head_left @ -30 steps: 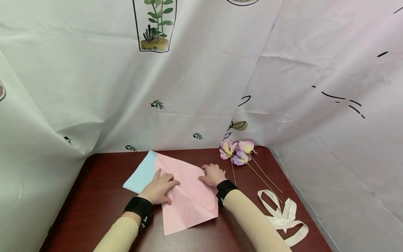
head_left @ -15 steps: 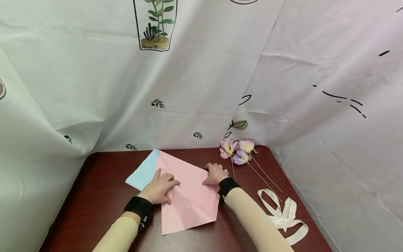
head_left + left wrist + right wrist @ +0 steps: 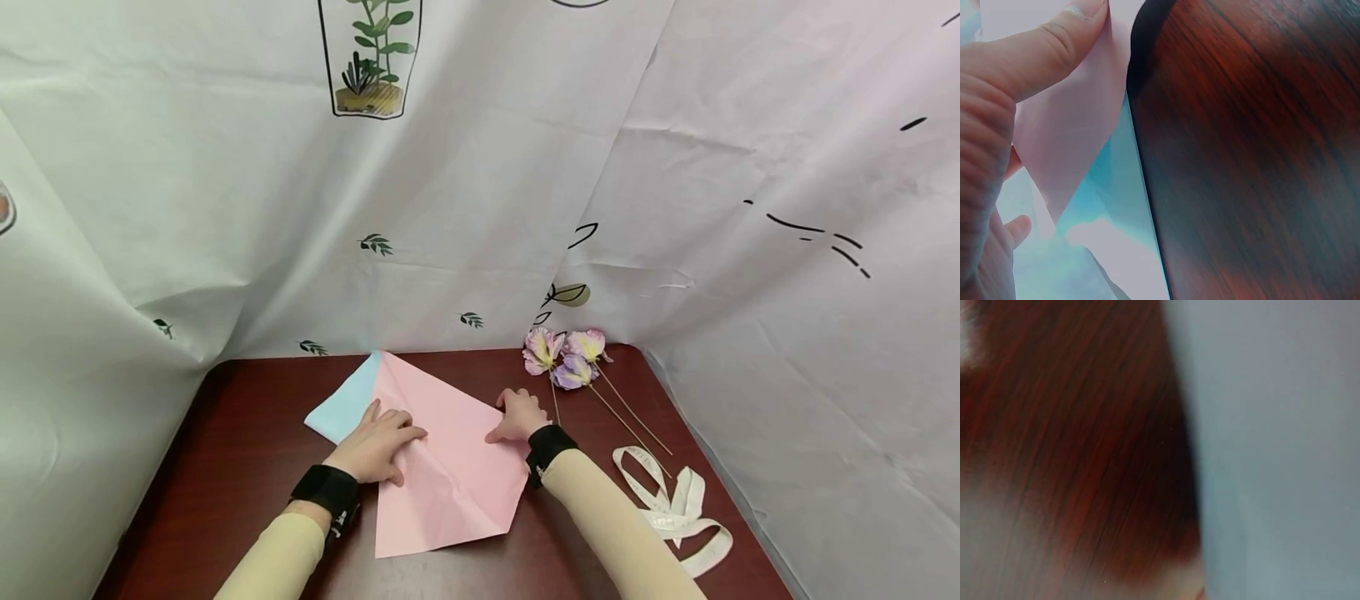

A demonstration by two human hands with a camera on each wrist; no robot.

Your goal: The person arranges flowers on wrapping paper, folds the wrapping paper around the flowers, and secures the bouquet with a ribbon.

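Note:
A sheet of wrapping paper, pink on one face, lies creased on the table; its folded-over part shows light blue at the far left. My left hand rests on top of it with fingers spread, and in the left wrist view the thumb lies across the pink side. At the sheet's right edge my right hand pinches the paper, thumb toward the middle and fingers bent at the border. The right wrist view is blurred, with the pale paper filling its right side; the right fingers are hidden there.
Several artificial flowers would overstate it: three flowers with long thin stems lie at the table's far right corner. A looped white ribbon lies along the right side. A printed white cloth hangs behind the dark red-brown table.
My right hand has shifted slightly right, drawing the paper's right edge with it. The sheet has turned a little and less blue shows. My left hand has stayed nearly in place.

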